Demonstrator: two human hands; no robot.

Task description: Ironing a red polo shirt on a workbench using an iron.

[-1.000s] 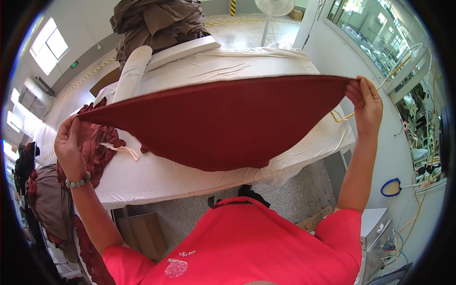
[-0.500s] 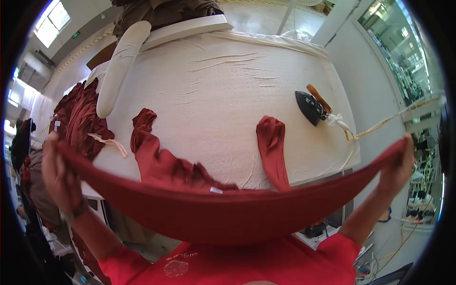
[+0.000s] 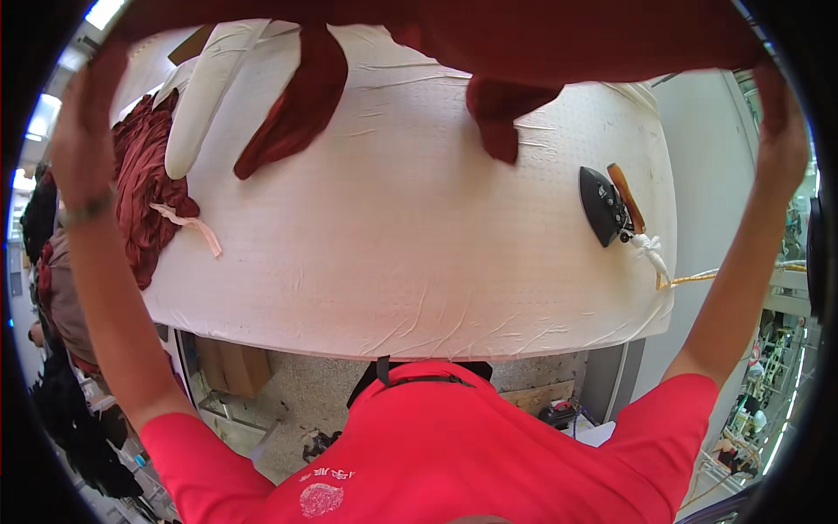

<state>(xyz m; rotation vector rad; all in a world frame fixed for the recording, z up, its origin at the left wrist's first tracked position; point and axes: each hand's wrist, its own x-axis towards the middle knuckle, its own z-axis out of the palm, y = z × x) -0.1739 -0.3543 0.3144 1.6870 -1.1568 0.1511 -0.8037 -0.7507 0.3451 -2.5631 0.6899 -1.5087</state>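
White-covered desk [image 3: 393,244] fills most of the view, cover creased nr the front edge & along the far side; grey speckled floor [image 3: 297,395] shows beneath. Dk-red garment [image 3: 567,39] is up above the desk's far part, spread wide btwn both hands & running off the top of view; two narrow pieces hang from it, one L of ctr, one R of ctr. Person's red shirt [image 3: 419,445] takes the bottom ctr, just in front of the desk. Crumpled dk-red cloth pile [image 3: 144,183] lies at the desk's L side. Long white padded board [image 3: 209,96], rounded at its near end, is just R of the pile. Brown cardboard box [image 3: 231,367] sits low, under the desk's L part. L hand [image 3: 87,140] holds the garment's L end, R hand [image 3: 783,131] its R end; arms wide apart. Blur hides the fingers, so can't tell exact grip. Black iron [image 3: 600,205] w/ brown handle [image 3: 626,196] rests on the desk's R side, well apart from both hands, tip away from the person; yellowish cord [image 3: 690,278] runs off R. Pale pink strip [image 3: 194,227] touches the pile. Bracelet [image 3: 87,208] on L wrist.
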